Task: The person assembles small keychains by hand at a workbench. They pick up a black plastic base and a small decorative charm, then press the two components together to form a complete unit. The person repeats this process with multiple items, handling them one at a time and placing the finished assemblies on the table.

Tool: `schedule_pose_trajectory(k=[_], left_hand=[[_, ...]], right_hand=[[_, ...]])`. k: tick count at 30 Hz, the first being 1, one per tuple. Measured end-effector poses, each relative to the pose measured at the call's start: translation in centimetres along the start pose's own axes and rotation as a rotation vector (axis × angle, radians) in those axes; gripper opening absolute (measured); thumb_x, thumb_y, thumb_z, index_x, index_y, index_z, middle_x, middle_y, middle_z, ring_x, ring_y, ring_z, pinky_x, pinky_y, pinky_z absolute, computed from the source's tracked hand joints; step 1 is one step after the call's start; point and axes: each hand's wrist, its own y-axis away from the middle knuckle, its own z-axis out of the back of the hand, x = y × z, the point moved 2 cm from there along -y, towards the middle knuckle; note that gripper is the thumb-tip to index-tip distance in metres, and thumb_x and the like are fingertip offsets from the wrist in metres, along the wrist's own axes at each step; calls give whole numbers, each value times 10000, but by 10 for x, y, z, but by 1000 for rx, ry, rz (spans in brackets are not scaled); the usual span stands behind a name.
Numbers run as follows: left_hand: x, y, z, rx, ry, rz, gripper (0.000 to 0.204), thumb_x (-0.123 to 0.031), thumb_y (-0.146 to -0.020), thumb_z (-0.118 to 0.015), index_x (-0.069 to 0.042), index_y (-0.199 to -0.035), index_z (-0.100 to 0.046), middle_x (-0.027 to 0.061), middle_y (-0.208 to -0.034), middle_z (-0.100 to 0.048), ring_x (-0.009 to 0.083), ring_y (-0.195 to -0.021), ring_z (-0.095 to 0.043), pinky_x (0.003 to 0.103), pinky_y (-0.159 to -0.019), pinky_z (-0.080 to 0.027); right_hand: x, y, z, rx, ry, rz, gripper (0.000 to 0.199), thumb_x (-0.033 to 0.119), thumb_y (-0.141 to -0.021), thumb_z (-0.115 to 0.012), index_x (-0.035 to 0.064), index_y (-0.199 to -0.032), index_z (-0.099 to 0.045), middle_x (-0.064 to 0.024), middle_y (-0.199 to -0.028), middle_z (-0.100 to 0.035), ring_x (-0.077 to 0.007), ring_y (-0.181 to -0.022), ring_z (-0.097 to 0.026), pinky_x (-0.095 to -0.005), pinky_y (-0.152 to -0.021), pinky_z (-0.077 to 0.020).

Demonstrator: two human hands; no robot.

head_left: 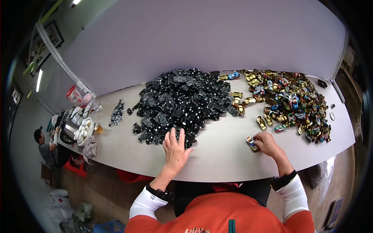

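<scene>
My left hand (175, 151) lies with fingers spread at the near edge of a large heap of black toy car bases (182, 101), its fingertips touching the pieces. To the right, my right hand (268, 143) is closed on a small toy car (252, 144) with a white, blue and yellow body, held just over the table. Beyond that hand are loose gold toy car bodies (261, 123) and a green and red one (279, 128). They lie beside a big pile of gold and coloured car bodies (295, 101).
A small heap of silvery parts (117, 112) lies left of the black pile. At the table's left end stand a metal pot (70, 131), a stack of white cups (82, 132) and a cloth (89, 147). Another person (48, 149) sits there. A partition (217, 35) closes the back.
</scene>
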Motion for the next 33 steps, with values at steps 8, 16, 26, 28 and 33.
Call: schedule_pose_trajectory(k=[8,16,26,28,33], left_hand=[[-11,11,-62,147,170,66,857,-345,-726,-690,23,-1346,-228,265,-1377,-215,423,-1236,-243,528,-1003,-205],[-59,-31,-74,42,284,-124,720,-343,-672,-726,-98,-1275,-418,186,-1349,-280,388,-1198,-281,557,-967,-240],[-27,-17,-24,-66,536,-136,226,16,-629,-689,7,-846,-625,107,-811,-565,274,-794,-527,348,-678,-439],[-70,-48,-15,14,561,-334,209,12,-641,-681,10,-841,-618,117,-770,-556,283,-751,-536,357,-655,-436],[-169,-120,-91,151,509,-419,311,-120,-666,-720,-4,-928,-599,157,-882,-541,333,-851,-539,396,-752,-447]], right_hand=[[26,17,-8,-188,230,124,347,158,-678,-734,-15,-926,-564,-206,-880,-524,-379,-788,-543,-421,-679,-448],[35,14,-19,-135,328,75,308,192,-677,-719,43,-907,-577,-179,-902,-514,-369,-808,-547,-428,-688,-457],[16,27,-8,-178,193,41,300,121,-667,-714,20,-925,-600,-154,-878,-546,-332,-831,-552,-388,-735,-452],[15,33,-8,-243,128,56,291,114,-667,-717,11,-906,-587,-153,-865,-548,-319,-816,-554,-377,-730,-453],[1,56,-4,-525,-63,-7,298,92,-649,-731,3,-879,-565,-156,-861,-555,-322,-804,-559,-372,-706,-457]])
